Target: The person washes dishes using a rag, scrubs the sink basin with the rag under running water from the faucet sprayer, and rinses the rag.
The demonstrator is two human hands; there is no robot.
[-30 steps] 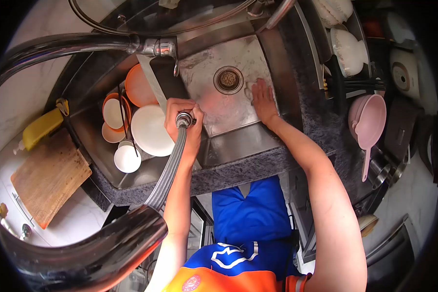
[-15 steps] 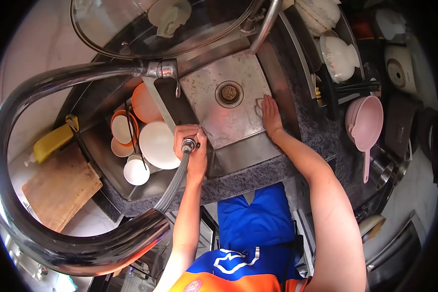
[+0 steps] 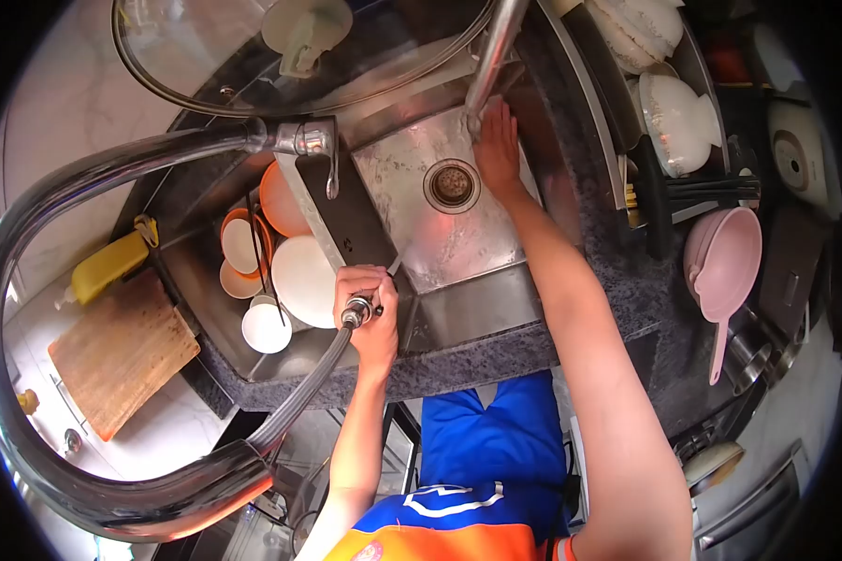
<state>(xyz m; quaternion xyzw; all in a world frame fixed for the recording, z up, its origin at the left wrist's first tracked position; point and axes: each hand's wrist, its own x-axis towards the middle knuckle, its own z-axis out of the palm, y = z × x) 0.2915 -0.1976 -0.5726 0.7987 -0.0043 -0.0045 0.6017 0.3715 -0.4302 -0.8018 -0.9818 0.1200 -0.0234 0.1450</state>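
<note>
My left hand (image 3: 370,297) is wrapped round the pull-out faucet sprayer (image 3: 356,312), above the front of the sink divider. A ribbed grey hose (image 3: 299,391) runs from the sprayer into the large curved black faucet neck (image 3: 56,467). A thin streak, apparently water, leaves the sprayer towards the right basin. My right hand (image 3: 501,154) lies flat, fingers stretched out, at the far right of the wet steel basin (image 3: 407,210). Just left of it is the round drain (image 3: 452,186). Its fingertips are close to a metal pipe (image 3: 492,61).
White dishes (image 3: 307,280), orange bowls (image 3: 283,198) and chopsticks sit in the left basin. Left of it are a cutting board (image 3: 122,351) and a yellow bottle (image 3: 108,266). A rack of white bowls (image 3: 675,122) and a pink strainer (image 3: 723,262) stand right. A glass lid (image 3: 187,56) is behind.
My right hand has slid away from me along the basin's right side, up past the drain. My left hand keeps hold of the sprayer, tilted slightly differently. The view has shifted a little.
</note>
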